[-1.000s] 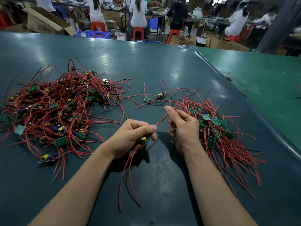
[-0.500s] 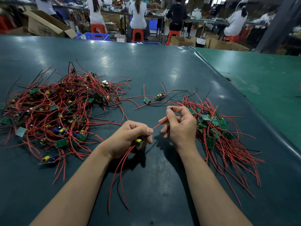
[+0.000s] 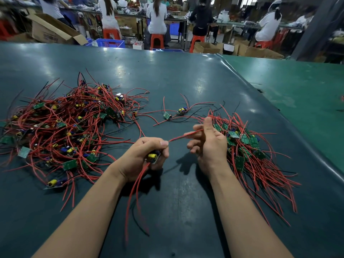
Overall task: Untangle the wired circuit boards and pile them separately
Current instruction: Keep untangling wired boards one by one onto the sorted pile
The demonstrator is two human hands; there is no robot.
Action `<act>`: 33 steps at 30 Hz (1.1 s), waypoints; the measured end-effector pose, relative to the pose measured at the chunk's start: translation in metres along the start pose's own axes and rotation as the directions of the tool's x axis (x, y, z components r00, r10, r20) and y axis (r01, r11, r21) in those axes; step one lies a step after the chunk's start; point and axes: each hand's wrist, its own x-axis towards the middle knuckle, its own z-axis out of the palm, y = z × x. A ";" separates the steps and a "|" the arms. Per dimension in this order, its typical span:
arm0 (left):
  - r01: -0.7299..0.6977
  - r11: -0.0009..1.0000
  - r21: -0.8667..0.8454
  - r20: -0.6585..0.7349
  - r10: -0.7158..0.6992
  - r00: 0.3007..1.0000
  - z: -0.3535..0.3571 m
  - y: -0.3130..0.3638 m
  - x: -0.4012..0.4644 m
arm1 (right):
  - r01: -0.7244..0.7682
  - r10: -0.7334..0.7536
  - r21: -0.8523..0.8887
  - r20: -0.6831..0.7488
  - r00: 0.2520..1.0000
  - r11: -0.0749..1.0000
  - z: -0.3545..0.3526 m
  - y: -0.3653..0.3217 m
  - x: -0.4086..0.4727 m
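Gripping: left hand (image 3: pixel 143 157) was curled round one circuit board (image 3: pixel 154 157) with a yellow part, held just above the table (image 3: pixel 186 211).
Board leads: red and black wires hung from under that fist toward the near table edge, blurred at the tips.
Red wire (image 3: pixel 183 135): ran taut from the left thumb across to the right hand (image 3: pixel 209 146).
Right fingers: loosely spread, thumb up; wire passed between the fingertips, couldn't tell whether it was actually pinched.
Tangled heap (image 3: pixel 61 131): left of the hands, boards and red wires knotted together.
Sorted pile (image 3: pixel 249 155): right, just behind the right hand, boards stacked, leads fanned toward the near edge.
Loose boards (image 3: pixel 175 113): two, between heap and pile, farther back.
Background: people on orange stools (image 3: pixel 157 40), cardboard box (image 3: pixel 52 32), blue crate (image 3: pixel 111 42).
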 end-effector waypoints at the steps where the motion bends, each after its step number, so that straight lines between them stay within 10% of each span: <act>1: -0.005 0.999 -0.032 -0.043 0.004 0.999 0.001 0.000 0.001 | -0.043 0.044 -0.025 0.019 0.999 0.999 0.000 -0.001 -0.001; 9: -0.061 0.993 0.101 -0.086 0.069 0.994 0.011 -0.005 0.000 | -0.084 0.342 -0.412 0.605 0.719 0.907 0.000 0.003 -0.027; 16: -0.052 0.997 0.062 -0.335 0.070 0.940 0.012 -0.006 0.006 | 0.023 0.157 -0.366 0.455 0.877 0.930 0.005 0.009 -0.029; 29: 0.046 0.998 -0.031 -0.291 -0.053 0.955 0.009 -0.006 0.010 | -0.012 0.160 -0.292 0.491 0.857 0.956 0.006 0.011 -0.025; 33: 0.053 0.993 -0.106 -0.334 -0.086 0.938 0.006 -0.004 0.013 | -0.041 0.056 -0.068 0.243 0.969 0.997 0.009 0.004 -0.020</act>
